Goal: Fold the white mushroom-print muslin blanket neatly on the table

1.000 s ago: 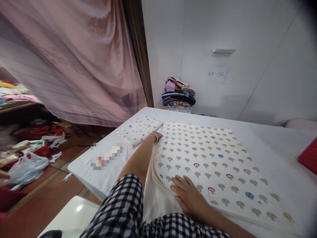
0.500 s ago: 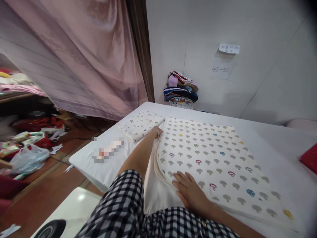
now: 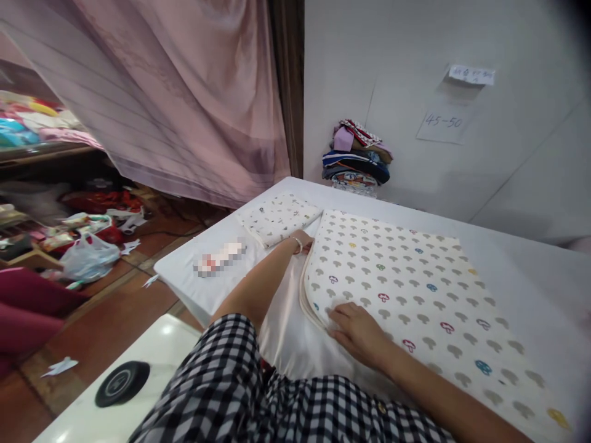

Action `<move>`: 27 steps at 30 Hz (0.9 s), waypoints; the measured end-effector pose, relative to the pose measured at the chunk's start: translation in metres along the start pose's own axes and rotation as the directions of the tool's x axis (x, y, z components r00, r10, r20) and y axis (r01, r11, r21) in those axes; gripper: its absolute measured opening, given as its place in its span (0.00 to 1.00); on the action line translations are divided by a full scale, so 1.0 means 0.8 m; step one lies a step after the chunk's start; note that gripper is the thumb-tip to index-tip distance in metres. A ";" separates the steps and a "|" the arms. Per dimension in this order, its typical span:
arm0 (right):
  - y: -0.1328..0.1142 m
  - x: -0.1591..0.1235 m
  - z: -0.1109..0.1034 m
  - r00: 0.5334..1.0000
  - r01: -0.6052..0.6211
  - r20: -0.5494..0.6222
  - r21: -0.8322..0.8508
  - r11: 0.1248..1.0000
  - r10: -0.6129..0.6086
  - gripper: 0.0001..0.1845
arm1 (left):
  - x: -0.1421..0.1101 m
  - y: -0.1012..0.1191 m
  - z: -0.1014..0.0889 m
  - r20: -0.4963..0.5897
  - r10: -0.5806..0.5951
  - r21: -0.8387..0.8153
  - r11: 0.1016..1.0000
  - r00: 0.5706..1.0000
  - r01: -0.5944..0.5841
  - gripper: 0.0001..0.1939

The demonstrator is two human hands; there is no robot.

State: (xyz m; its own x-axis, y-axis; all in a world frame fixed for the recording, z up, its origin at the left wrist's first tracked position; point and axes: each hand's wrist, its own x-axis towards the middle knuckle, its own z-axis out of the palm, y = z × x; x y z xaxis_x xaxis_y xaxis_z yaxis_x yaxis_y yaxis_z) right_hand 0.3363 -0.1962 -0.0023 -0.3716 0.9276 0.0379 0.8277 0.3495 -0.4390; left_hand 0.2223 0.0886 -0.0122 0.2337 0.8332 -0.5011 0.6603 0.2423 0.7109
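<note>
A folded cream blanket [image 3: 392, 289] printed with grey and coloured mushrooms lies on the white-covered table [image 3: 521, 271], its layered rounded edge towards the left. My left hand [image 3: 303, 242], with a bracelet at the wrist, is closed at the blanket's far left edge; its fingertips are partly hidden. My right hand [image 3: 357, 329] rests on top near the rounded front left corner, fingers slightly bent and thumb apart. Beyond my left hand lies a smaller folded cloth [image 3: 279, 218] with small dark prints.
A pixelated item [image 3: 219, 258] lies on the table's left part. Stacked folded clothes [image 3: 355, 157] stand by the wall. A pink curtain [image 3: 198, 92] hangs behind left. A white surface with a black disc [image 3: 122, 383] is at lower left; a plastic bag [image 3: 90, 255] sits on the floor.
The view has shifted left, so things appear farther right. My right hand's fingers, spread flat before, are now more bent near the blanket's edge. My left hand stays at the far left edge.
</note>
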 end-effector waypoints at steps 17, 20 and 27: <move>0.078 0.213 -0.005 0.819 -0.541 0.115 0.482 0.689 0.562 0.06 | -0.036 -0.050 0.004 0.010 0.082 -0.030 0.996 0.997 -0.081 0.08; 0.083 0.230 -0.003 0.797 -0.575 0.134 0.464 0.674 0.589 0.08 | -0.043 -0.053 0.005 -0.005 0.103 -0.021 0.994 0.995 -0.103 0.10; 0.087 0.245 0.000 0.779 -0.603 0.166 0.460 0.651 0.604 0.10 | -0.053 -0.054 0.005 -0.014 0.121 -0.006 0.993 0.993 -0.121 0.13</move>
State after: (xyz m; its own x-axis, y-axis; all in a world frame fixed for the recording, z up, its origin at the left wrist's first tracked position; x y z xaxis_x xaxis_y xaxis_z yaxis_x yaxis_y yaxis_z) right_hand 0.3212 0.0097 -0.0255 0.1404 0.9122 -0.3850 0.5697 -0.3925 -0.7221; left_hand 0.1866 0.0407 -0.0234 0.3018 0.8631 -0.4050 0.6231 0.1429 0.7690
